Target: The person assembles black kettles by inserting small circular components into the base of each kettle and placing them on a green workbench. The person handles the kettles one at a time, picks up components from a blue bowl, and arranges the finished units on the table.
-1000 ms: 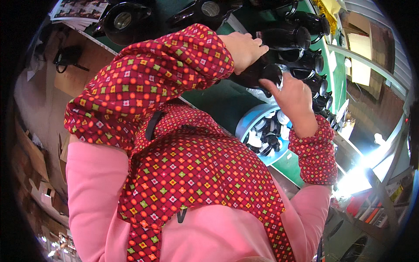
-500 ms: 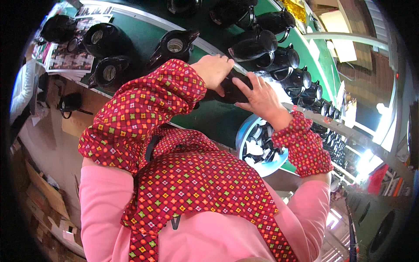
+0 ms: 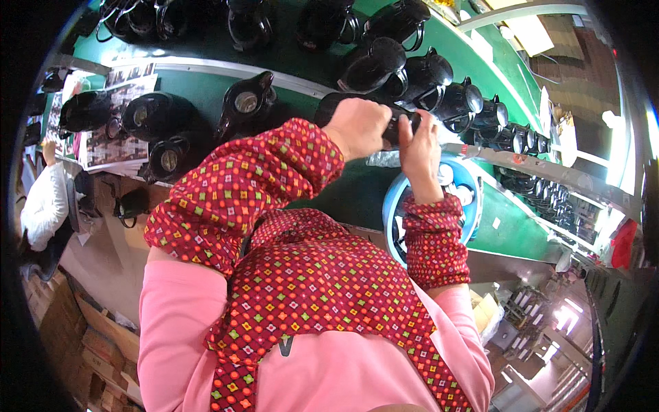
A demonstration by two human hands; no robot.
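Note:
A black jug [image 3: 329, 107] lies on its side over the green worktop, between my hands. My left hand [image 3: 360, 128] is closed round it with the knuckles up. At its right end, my right hand [image 3: 421, 147] has thumb and fingers about the dark tip, with the fingers pointing away from me. Part of the jug is hidden under both hands. Close on the left stands an open black jug [image 3: 247, 101] with a silvery round mouth and a spout. A blue round tub [image 3: 390, 216] of white and dark parts is beneath my right forearm.
More black jugs [image 3: 374, 65] line the far green belt beyond a metal rail [image 3: 206, 66]. Several others [image 3: 156, 115] stand at the left near printed sheets [image 3: 117, 154]. Another person's white sleeve [image 3: 47, 206] shows at far left. Cardboard boxes [image 3: 113, 329] lie at lower left.
My left hand has closed round the jug, and my right fingers have gone from spread over it to upright at its end. The whole view has shifted, and the tub appears further right.

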